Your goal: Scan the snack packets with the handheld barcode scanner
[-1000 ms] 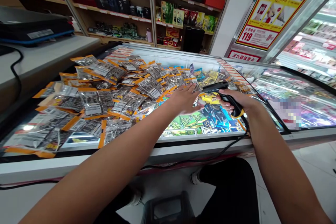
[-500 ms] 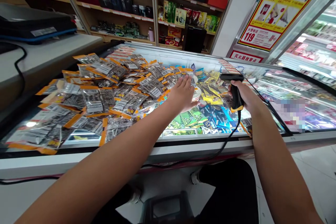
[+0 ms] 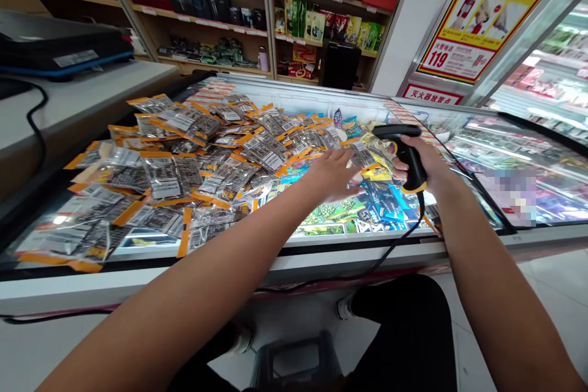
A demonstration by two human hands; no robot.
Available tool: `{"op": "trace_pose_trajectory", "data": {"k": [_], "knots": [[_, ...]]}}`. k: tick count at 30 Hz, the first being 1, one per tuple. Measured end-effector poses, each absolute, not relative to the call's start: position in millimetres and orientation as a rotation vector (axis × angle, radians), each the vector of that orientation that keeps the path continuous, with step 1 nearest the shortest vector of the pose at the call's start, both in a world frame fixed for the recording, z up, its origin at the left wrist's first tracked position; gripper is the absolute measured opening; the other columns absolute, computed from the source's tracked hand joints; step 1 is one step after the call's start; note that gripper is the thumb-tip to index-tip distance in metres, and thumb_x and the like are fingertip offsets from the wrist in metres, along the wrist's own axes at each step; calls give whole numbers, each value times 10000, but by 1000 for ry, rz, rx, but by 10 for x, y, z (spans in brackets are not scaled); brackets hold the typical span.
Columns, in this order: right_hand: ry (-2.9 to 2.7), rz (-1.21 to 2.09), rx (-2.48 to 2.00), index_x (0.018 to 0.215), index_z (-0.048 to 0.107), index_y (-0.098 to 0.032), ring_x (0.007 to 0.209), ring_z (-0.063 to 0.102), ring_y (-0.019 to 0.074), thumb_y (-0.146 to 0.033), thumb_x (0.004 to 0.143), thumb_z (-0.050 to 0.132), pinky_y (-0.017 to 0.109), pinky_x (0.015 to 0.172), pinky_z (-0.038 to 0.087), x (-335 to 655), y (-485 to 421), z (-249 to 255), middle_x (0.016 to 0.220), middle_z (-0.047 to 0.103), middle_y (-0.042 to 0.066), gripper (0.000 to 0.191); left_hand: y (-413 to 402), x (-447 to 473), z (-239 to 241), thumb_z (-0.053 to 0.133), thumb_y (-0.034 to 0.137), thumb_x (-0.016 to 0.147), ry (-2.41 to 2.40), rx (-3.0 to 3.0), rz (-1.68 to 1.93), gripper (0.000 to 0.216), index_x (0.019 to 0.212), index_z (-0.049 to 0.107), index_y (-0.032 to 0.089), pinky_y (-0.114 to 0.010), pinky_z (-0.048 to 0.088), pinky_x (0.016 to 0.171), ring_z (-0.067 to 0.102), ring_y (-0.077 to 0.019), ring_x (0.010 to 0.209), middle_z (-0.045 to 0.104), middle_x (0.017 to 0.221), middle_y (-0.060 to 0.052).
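In the head view, my right hand (image 3: 429,162) is wrapped round the grip of a black barcode scanner (image 3: 411,156) with a yellow-trimmed base. The scanner head points left, above the glass. My left hand (image 3: 333,176) lies low over the glass top, fingers stretched and apart. Just beyond its fingertips is a clear snack packet (image 3: 362,154) with an orange edge and a white label; whether they touch it, I cannot tell. A big heap of similar packets (image 3: 229,153) spreads to the left of that hand, many with barcodes facing up.
The packets lie on a glass-topped freezer (image 3: 321,251) holding colourful bags. From the scanner a black cable (image 3: 390,251) trails over the front edge. A scale (image 3: 59,43) stands on the left counter. Stocked shelves (image 3: 202,15) line the back; a stool (image 3: 296,358) is below.
My left hand has slid a little right and nearer me. An orange-edged packet now shows by its fingertips, under the scanner's head. The scanner has shifted slightly left.
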State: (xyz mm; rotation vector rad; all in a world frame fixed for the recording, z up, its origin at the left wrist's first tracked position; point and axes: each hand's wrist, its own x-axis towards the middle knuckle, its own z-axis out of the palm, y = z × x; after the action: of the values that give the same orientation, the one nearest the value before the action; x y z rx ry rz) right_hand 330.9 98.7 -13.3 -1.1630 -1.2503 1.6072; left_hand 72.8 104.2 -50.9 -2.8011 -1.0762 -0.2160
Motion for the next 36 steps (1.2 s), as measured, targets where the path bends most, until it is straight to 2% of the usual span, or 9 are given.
{"op": "trace_pose_trajectory", "data": {"k": [3,7,14,23,26,30,33,36], "knots": [[-1335,1748,-1312,904,612,-228,493,409,150,-607,876,676,283,460,339,3363,959,-128,543,444,0,386,1110,652,-482,330,748,972,-1242,-2726,-171,787,1533,503,224,-558,188,1261,255,-399,1557,288,1702,-120],[-1405,1746,-1293,856,614,-220,509,400,137,-595,914,657,271,464,350,3355,930,-151,567,462,14,382,1116,609,-460,340,745,971,-1295,-2696,-148,806,1529,503,188,-552,196,1262,256,-389,1558,269,1707,-139],[-1497,1744,-1273,881,642,-209,533,438,145,-560,952,625,285,493,385,3437,1020,-259,591,486,15,358,1114,628,-477,301,753,974,-1322,-2713,-132,836,1598,407,207,-556,163,1268,219,-388,1574,205,1727,-138],[-1455,1670,-1273,893,646,-214,524,471,152,-569,930,645,296,483,410,3413,1017,-254,594,505,15,357,1115,631,-492,321,752,971,-1323,-2696,-164,803,1539,489,211,-562,158,1264,221,-384,1574,234,1720,-128],[-1250,1426,-1191,910,645,-225,535,497,136,-528,890,693,282,468,437,3485,1076,-180,707,581,24,307,1147,639,-481,350,722,979,-1287,-2630,-227,795,1498,524,146,-544,184,1257,288,-383,1542,367,1653,-178],[-900,995,-1247,855,627,-238,631,597,145,-457,864,689,270,521,528,3873,1242,-56,812,634,30,227,1189,633,-443,407,660,987,-1270,-2477,-330,710,1314,639,74,-500,266,1219,478,-369,1378,602,1396,-208],[-858,760,-1478,857,647,-237,665,636,163,-433,849,712,264,496,529,4220,1346,-70,839,678,44,207,1187,626,-424,492,559,982,-1233,-2424,-349,571,1233,662,76,-477,325,1171,539,-351,1275,643,1285,-196],[-890,751,-1663,876,653,-239,649,665,197,-480,822,746,293,457,521,4376,1386,-186,828,719,58,264,1157,637,-416,553,469,961,-1202,-2409,-381,473,1198,655,72,-474,350,1139,544,-355,1247,633,1275,-202]]}}
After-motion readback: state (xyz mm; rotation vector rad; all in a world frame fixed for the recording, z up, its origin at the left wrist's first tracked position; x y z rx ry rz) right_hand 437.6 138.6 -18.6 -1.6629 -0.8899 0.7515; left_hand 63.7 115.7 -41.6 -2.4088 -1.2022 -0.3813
